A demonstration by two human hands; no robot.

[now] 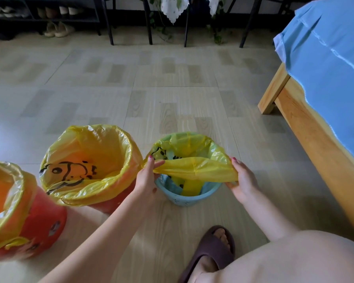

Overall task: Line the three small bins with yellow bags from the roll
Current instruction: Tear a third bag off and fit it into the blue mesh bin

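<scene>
A small blue bin (184,199) stands on the floor in front of me with a yellow bag (194,166) inside it. The bag's far edge is folded over the bin's far rim. My left hand (146,178) and my right hand (242,178) each pinch the near edge of the bag and hold it stretched across the bin's mouth. Two orange bins stand to the left, one in the middle-left (110,203) and one at the left edge (41,223). Each has a yellow bag folded over its rim. No roll of bags is in view.
A wooden bed frame (307,127) with a blue sheet runs along the right. My foot in a dark slipper (211,252) and my knee are at the bottom right. Black table legs (149,21) and a shoe rack line the far wall.
</scene>
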